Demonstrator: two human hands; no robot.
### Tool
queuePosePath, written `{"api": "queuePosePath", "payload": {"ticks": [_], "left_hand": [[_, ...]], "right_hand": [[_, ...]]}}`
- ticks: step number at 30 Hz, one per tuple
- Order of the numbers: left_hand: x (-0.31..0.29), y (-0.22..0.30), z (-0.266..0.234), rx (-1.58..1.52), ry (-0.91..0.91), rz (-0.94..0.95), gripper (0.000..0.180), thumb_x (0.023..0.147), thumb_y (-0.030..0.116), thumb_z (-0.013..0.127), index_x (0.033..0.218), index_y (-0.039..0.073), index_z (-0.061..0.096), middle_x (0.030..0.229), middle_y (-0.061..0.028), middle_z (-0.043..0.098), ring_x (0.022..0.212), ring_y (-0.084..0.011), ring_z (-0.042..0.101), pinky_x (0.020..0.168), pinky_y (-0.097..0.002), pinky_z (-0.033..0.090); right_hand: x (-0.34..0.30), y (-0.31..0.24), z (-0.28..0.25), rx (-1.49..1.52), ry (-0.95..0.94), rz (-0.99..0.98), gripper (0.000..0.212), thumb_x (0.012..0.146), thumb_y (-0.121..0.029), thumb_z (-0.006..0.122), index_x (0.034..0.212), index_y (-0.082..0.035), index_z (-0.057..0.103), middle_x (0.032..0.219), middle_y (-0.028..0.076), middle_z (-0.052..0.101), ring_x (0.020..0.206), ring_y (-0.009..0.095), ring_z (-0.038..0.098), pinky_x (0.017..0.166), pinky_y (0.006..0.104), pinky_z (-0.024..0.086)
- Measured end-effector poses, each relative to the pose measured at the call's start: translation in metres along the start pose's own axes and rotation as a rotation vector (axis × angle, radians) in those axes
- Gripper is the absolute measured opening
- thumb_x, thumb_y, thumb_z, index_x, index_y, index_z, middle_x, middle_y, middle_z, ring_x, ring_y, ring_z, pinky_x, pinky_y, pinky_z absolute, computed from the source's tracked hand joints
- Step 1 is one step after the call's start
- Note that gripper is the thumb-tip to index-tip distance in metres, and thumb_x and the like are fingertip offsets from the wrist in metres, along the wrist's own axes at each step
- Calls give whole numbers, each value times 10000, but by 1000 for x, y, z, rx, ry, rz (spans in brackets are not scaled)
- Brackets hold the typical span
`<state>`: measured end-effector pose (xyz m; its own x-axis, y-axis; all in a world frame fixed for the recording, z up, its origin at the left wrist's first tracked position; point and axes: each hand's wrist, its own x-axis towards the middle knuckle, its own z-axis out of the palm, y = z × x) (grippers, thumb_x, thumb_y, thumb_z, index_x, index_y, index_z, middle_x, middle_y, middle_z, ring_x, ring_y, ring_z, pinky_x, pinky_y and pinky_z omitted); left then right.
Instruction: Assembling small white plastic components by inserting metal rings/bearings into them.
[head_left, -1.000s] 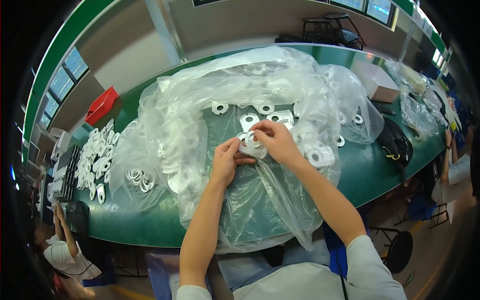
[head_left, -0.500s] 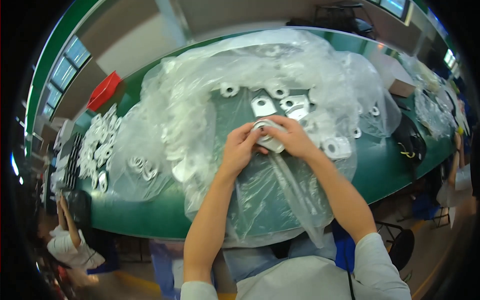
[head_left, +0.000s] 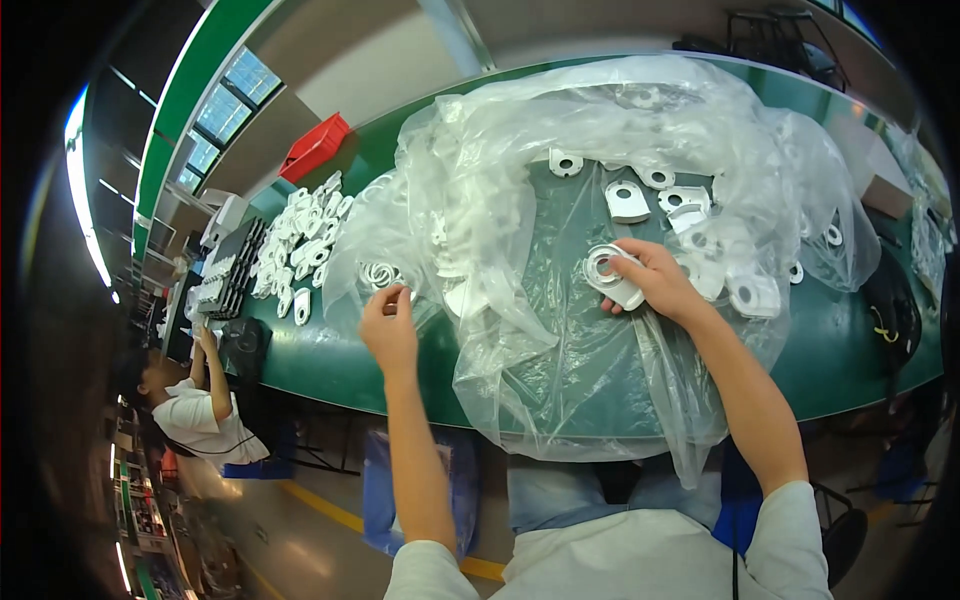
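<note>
My right hand [head_left: 655, 280] grips a white plastic part [head_left: 627, 292] with a rounded end and a round hole, the thumb on its face and the fingers beneath. A pale ring [head_left: 600, 262] shows around the hole at its left end. Off to the left, my left hand [head_left: 390, 325] is closed in a pinch beside several white rings [head_left: 380, 274] lying on clear plastic. What its fingertips hold, if anything, is too small to make out. More white parts lie beyond my right hand, among them a flat one [head_left: 627, 203] with a dark hole.
Crumpled clear plastic sheeting [head_left: 480, 190] covers much of the green table [head_left: 345, 365] and partly hides more white parts. A heap of white pieces [head_left: 300, 235], a red bin [head_left: 314, 147] and black trays [head_left: 232, 268] are at the left. A co-worker [head_left: 205, 415] sits at the far left.
My left hand has let go of the white part and moved left to the rings. My right hand keeps hold of the part. The view has swung left.
</note>
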<state>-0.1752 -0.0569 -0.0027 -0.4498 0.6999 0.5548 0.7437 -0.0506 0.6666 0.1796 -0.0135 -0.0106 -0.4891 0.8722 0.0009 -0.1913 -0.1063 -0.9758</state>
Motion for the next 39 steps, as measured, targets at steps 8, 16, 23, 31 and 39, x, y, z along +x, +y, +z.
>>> {"api": "queuePosePath", "payload": {"ticks": [8,16,23,31,39], "left_hand": [[28,-53,-12,242,-246,-13,204,655,160,769,792,28,694,594,-39,571,550,-129,520,539,-269,409],[42,-55,-23,-170,-360,-425,170,760,139,718,769,-28,690,568,8,545,479,-74,462,448,-229,347],[56,-24,-28,-341,120,-178,146,842,103,652,915,-23,647,682,-43,606,541,-77,520,465,-201,414],[-13,139,93,-873,-697,-100,185,825,-4,618,1004,-45,640,758,-67,611,564,-108,560,469,-226,437],[-34,136,113,-759,-739,-128,112,829,28,634,910,-30,686,704,-32,588,529,-66,522,448,-197,378]], "right_hand": [[1,1,-4,42,11,-4,249,950,-181,459,1093,16,510,898,113,617,677,191,657,568,271,542],[2,2,-8,67,0,-4,232,951,-154,462,1103,17,498,931,106,605,702,196,664,586,269,555],[4,0,-2,95,1,20,207,944,-158,488,1051,16,523,903,84,599,692,176,661,563,261,549],[3,3,-9,173,3,38,338,980,-289,414,1097,14,508,961,119,615,717,206,661,610,288,557],[3,-2,-6,223,13,55,429,992,-358,350,1149,19,482,988,142,612,724,224,658,638,300,561]]}}
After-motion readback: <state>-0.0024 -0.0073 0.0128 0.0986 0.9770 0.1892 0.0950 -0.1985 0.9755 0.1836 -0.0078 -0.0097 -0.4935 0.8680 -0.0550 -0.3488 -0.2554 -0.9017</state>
